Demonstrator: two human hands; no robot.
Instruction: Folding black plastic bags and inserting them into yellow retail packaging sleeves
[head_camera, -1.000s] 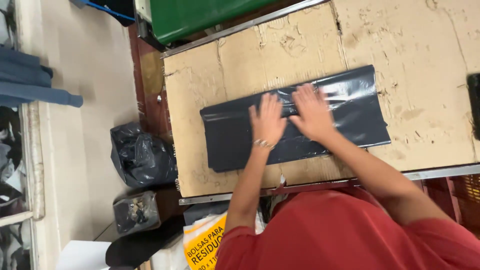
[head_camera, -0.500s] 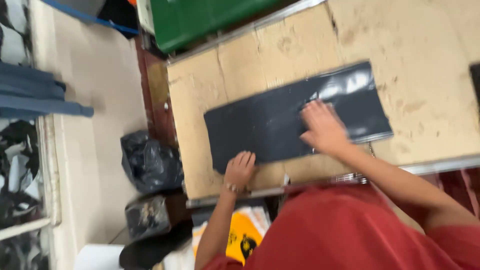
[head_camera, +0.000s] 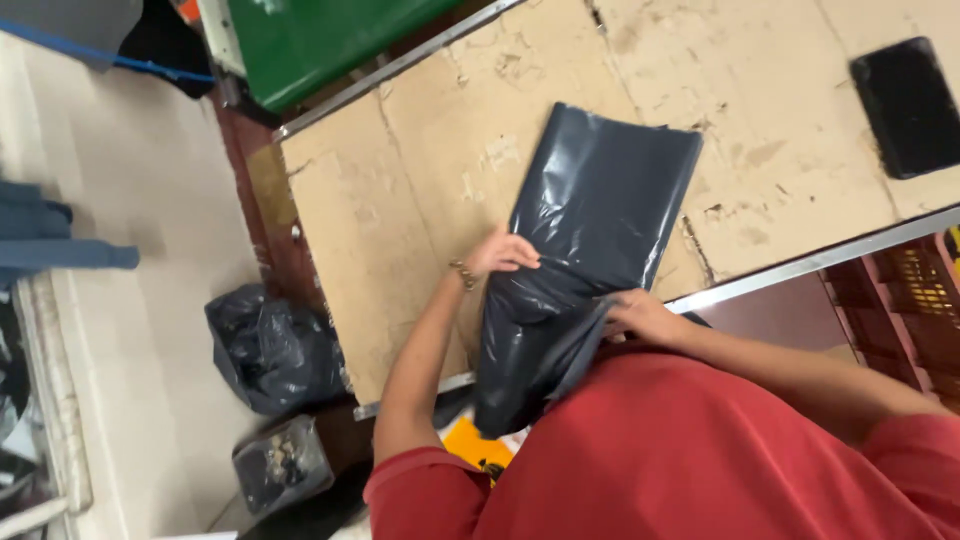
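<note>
Worktable (head_camera: 420, 200) carries a dark grey plastic bag (head_camera: 600, 210), far end flat at 12 o'clock, near end drooping off the 6 o'clock edge; left hand (head_camera: 503, 253) pinches its 9 o'clock side, right hand (head_camera: 640, 318) clamps the mouth fold, likely mid-opening; fingertips, bag interior hidden.

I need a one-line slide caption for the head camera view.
Left hand and right hand grip a dark grey plastic bag on a worn cardboard-covered table.

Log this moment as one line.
left hand: grips dark plastic bag edge | right hand: grips its near end | bag: half over worktable edge
</note>
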